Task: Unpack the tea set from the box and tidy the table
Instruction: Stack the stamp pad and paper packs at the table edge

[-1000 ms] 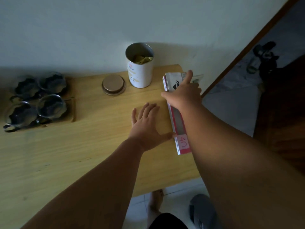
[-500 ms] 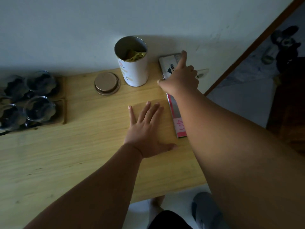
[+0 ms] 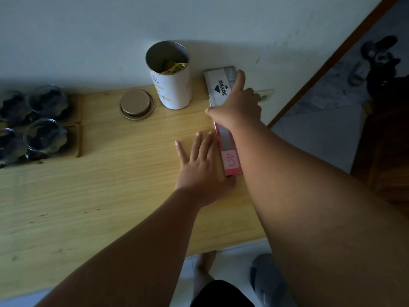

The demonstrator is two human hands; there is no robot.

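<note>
Wooden counter [image 3: 110, 196] against wall. Tray [image 3: 76, 140] at far left, holding glass cups [image 3: 44, 136]. Flat box [image 3: 221, 89] along counter's right edge, far end at wall. Open tin [image 3: 174, 89] upright just left of box, packets inside. Right hand [image 3: 239, 107] grasping box, index finger stretched along top. Left hand [image 3: 199, 169] released, flat on counter, beside box's near end. Lid [image 3: 136, 104] left of tin.

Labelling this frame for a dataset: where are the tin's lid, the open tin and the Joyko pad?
lid [image 3: 136, 104], head view, flat top.
open tin [image 3: 174, 90], head view, white side wall.
Joyko pad [image 3: 221, 88], head view, printed logo.
</note>
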